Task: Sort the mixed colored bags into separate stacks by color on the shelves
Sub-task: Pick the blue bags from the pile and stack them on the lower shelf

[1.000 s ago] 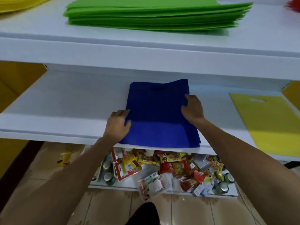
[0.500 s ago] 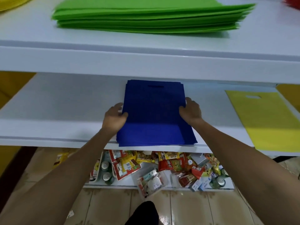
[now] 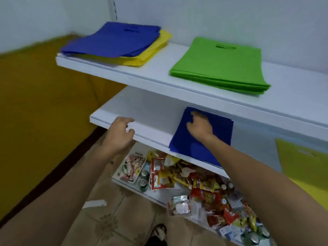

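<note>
Your right hand [image 3: 199, 127] rests on the blue stack [image 3: 222, 134], fingers loosely bent, likely squaring it. Left hand [image 3: 119, 134]: relaxed, empty, probably bound for the mixed pile [image 3: 113, 41].

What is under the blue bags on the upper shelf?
Flat yellow fabric bags stick out past the flat blue fabric bags at right. The rest beneath is covered.

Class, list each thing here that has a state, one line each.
left hand: empty, fingers loose
right hand: rests on blue stack
blue stack: flat, overhanging middle shelf's edge
mixed pile: unsorted, blue over yellow
green stack: one colour, top shelf
yellow bag: flat, alone
</note>
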`<state>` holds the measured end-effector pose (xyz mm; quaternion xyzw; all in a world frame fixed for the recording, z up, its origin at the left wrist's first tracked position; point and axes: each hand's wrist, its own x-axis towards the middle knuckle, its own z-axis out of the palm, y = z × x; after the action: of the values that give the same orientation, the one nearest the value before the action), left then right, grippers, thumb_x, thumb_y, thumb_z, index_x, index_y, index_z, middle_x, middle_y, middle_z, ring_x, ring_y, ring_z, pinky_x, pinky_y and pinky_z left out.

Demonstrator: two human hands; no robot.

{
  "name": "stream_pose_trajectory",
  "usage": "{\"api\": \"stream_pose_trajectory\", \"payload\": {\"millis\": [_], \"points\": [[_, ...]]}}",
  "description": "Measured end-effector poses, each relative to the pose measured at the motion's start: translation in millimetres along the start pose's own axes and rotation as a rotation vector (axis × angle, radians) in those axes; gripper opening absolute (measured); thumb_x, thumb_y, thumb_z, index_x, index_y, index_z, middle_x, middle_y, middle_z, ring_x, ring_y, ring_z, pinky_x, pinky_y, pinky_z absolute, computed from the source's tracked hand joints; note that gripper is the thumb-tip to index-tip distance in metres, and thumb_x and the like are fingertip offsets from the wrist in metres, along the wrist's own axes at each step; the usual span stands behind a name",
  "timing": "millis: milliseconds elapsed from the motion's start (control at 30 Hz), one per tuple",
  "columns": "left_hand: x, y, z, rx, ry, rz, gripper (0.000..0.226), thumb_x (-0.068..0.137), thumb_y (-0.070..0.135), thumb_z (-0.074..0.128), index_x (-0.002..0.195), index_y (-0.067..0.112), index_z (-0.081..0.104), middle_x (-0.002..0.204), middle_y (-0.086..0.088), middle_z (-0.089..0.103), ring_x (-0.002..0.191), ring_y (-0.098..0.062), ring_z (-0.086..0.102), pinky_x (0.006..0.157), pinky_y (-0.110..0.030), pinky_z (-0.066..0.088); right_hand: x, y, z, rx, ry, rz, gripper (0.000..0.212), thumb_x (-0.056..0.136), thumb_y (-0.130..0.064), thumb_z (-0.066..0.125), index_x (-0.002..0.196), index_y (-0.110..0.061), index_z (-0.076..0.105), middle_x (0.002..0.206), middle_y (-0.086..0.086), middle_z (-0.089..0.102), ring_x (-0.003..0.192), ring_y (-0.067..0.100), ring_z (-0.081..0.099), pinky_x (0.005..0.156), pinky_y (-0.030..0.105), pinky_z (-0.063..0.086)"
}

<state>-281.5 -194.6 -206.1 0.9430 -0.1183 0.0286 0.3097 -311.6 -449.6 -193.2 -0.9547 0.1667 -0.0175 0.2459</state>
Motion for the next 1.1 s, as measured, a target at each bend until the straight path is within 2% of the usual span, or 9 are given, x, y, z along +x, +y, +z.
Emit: {"api": "stream_pose_trajectory", "payload": {"millis": [67, 167, 300, 400, 533, 667, 833, 1000, 1100], "points": [[-28, -19, -39, 0.047, 0.068, -0.061, 0.039, 0.088, 0.011, 0.054, 0.127, 0.011, 0.055, 0.127, -0.014, 0.051, 0.109, -0.027, 0.053, 0.091, -0.032, 0.041, -18, -46, 12, 0.028, -0.044, -0.134, 0.033, 0.088, -0.007, 0.045, 0.120, -0.002, 0.051, 0.117, 0.018, 0.057, 0.106, 0.034, 0.056, 0.080, 0.037, 0.051], [-68, -46, -99, 0.124, 0.163, -0.165, 0.039, 0.089, 0.014, 0.052, 0.128, 0.014, 0.054, 0.129, -0.011, 0.048, 0.115, -0.025, 0.050, 0.091, -0.033, 0.041, -43, -121, 24, 0.089, -0.106, -0.298, 0.044, 0.088, -0.006, 0.046, 0.132, -0.002, 0.045, 0.129, 0.019, 0.052, 0.114, 0.034, 0.052, 0.092, 0.041, 0.047], [-119, -79, -183, 0.189, 0.295, -0.296, 0.036, 0.094, 0.021, 0.050, 0.130, 0.019, 0.051, 0.130, -0.005, 0.045, 0.109, -0.021, 0.051, 0.083, -0.033, 0.045, -70, -226, 31, 0.143, -0.101, -0.535, 0.053, 0.090, -0.012, 0.049, 0.141, -0.008, 0.037, 0.136, 0.014, 0.048, 0.122, 0.029, 0.048, 0.102, 0.041, 0.041], [-147, -104, -237, 0.216, 0.404, -0.355, 0.036, 0.093, 0.020, 0.050, 0.129, 0.018, 0.052, 0.127, -0.007, 0.046, 0.108, -0.022, 0.050, 0.083, -0.031, 0.041, -89, -298, 35, 0.164, -0.095, -0.687, 0.054, 0.091, -0.011, 0.049, 0.142, -0.009, 0.035, 0.135, 0.012, 0.049, 0.119, 0.026, 0.051, 0.095, 0.039, 0.046], [-163, -141, -288, 0.235, 0.517, -0.424, 0.036, 0.091, 0.018, 0.052, 0.127, 0.018, 0.053, 0.124, -0.009, 0.049, 0.111, -0.024, 0.049, 0.091, -0.034, 0.040, -99, -380, 53, 0.165, -0.089, -0.850, 0.053, 0.091, -0.013, 0.050, 0.142, -0.010, 0.036, 0.135, 0.012, 0.049, 0.117, 0.026, 0.052, 0.090, 0.037, 0.047], [-149, -184, -325, 0.242, 0.574, -0.408, 0.036, 0.090, 0.017, 0.053, 0.126, 0.018, 0.054, 0.126, -0.008, 0.049, 0.113, -0.023, 0.050, 0.093, -0.035, 0.040, -93, -446, 81, 0.180, -0.071, -0.892, 0.053, 0.090, -0.013, 0.049, 0.142, -0.010, 0.037, 0.136, 0.012, 0.048, 0.120, 0.028, 0.049, 0.096, 0.042, 0.045], [-96, -244, -371, 0.213, 0.558, -0.366, 0.037, 0.089, 0.016, 0.052, 0.126, 0.018, 0.054, 0.126, -0.007, 0.049, 0.114, -0.023, 0.049, 0.095, -0.036, 0.040, -59, -517, 109, 0.165, -0.041, -0.856, 0.053, 0.089, -0.015, 0.049, 0.141, -0.012, 0.038, 0.136, 0.011, 0.049, 0.123, 0.028, 0.047, 0.099, 0.040, 0.043], [-37, -279, -396, 0.202, 0.469, -0.295, 0.036, 0.089, 0.017, 0.052, 0.126, 0.020, 0.054, 0.125, -0.006, 0.047, 0.109, -0.021, 0.051, 0.090, -0.032, 0.041, -17, -548, 121, 0.182, -0.001, -0.759, 0.053, 0.090, -0.014, 0.049, 0.141, -0.011, 0.038, 0.136, 0.012, 0.049, 0.123, 0.027, 0.047, 0.100, 0.041, 0.042], [-6, -289, -397, 0.186, 0.425, -0.249, 0.036, 0.090, 0.016, 0.052, 0.125, 0.018, 0.054, 0.126, -0.006, 0.047, 0.113, -0.021, 0.050, 0.095, -0.033, 0.039, 8, -549, 125, 0.170, 0.011, -0.695, 0.053, 0.090, -0.014, 0.049, 0.141, -0.011, 0.038, 0.135, 0.012, 0.049, 0.123, 0.028, 0.047, 0.100, 0.041, 0.042]]}}
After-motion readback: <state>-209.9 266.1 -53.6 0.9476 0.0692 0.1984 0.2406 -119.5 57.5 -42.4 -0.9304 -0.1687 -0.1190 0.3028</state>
